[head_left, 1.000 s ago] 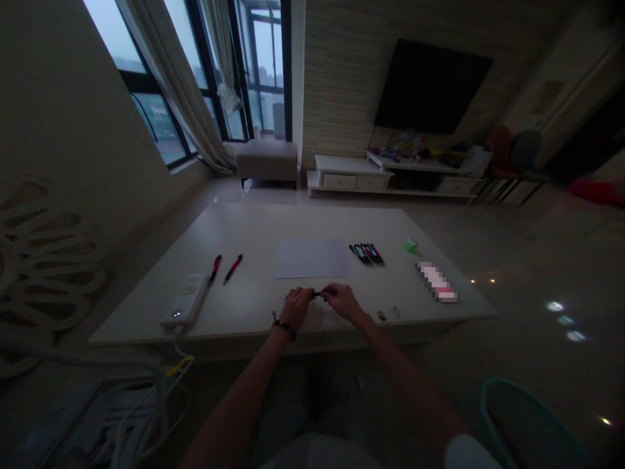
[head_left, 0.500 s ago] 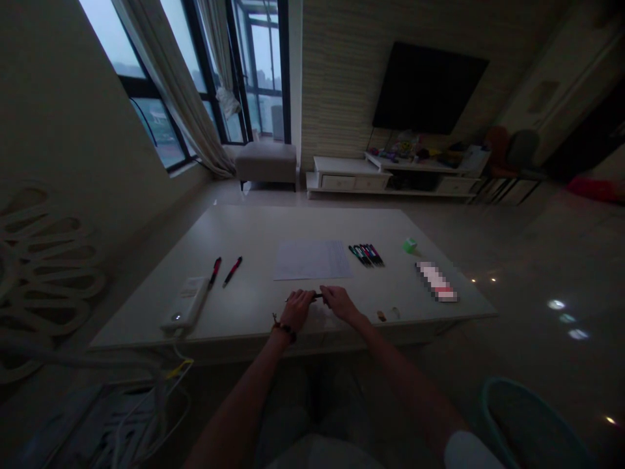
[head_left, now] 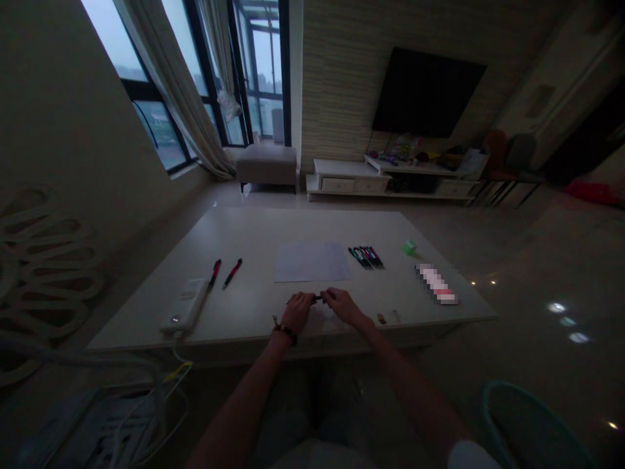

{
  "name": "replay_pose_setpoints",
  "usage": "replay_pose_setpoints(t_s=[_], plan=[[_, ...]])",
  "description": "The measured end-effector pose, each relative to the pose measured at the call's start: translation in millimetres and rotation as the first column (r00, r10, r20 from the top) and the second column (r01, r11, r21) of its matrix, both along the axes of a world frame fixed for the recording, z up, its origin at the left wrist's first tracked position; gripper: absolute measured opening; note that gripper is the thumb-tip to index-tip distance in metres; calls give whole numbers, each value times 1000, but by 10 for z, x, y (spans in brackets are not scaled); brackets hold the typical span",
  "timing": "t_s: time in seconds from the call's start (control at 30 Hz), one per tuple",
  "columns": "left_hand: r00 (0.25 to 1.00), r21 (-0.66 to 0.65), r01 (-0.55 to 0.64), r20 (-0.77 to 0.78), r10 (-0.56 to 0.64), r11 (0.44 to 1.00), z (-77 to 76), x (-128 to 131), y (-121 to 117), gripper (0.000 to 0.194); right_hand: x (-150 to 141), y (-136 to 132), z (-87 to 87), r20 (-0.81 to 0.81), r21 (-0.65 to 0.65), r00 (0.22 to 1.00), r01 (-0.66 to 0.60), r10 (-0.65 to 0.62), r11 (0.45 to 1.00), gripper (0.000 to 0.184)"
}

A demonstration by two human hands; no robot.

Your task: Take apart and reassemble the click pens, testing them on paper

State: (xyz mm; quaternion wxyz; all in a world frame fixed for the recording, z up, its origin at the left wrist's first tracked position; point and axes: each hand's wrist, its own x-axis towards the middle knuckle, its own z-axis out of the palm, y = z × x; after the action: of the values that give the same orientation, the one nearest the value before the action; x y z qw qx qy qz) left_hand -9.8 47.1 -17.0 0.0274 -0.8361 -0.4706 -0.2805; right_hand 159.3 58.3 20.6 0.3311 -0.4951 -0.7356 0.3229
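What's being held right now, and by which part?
A dark pen: the left hand closes around its barrel, one end showing to the left, and the right hand seems to pinch its other end. The dim light hides the exact grip.

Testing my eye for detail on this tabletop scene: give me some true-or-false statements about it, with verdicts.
The left hand and right hand both hold a dark pen. True.
The sheet of paper lies under the hands. False: it lies beyond them, untouched.
Two red pens lie left of the sheet of paper. True.
The right hand wears a bracelet. False: the left hand wears it.
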Motion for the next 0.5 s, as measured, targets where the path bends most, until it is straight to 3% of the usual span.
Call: replay_pose_setpoints(t_s=[0.1, 0.23, 0.33, 0.5], plan=[[1000, -10, -6, -9, 6, 1000, -5, -3, -2, 15, -16, -8, -6, 15, -60, 1000, 18, -17, 998, 55], [1000, -12, 10, -16, -10, 1000, -9, -4, -6, 13, -32, -6, -14, 1, -4, 1000, -19, 19, 1000, 46], [1000, -4, 3, -21, -3, 1000, -9, -2, -10, 14, -27, 10, -12, 30, -32, 999, -9, 10, 999, 53], [1000, -11, 11, -8, -11, 1000, -9, 5, -12, 14, 19, 21, 11, 27, 49, 1000, -10, 9, 999, 38]])
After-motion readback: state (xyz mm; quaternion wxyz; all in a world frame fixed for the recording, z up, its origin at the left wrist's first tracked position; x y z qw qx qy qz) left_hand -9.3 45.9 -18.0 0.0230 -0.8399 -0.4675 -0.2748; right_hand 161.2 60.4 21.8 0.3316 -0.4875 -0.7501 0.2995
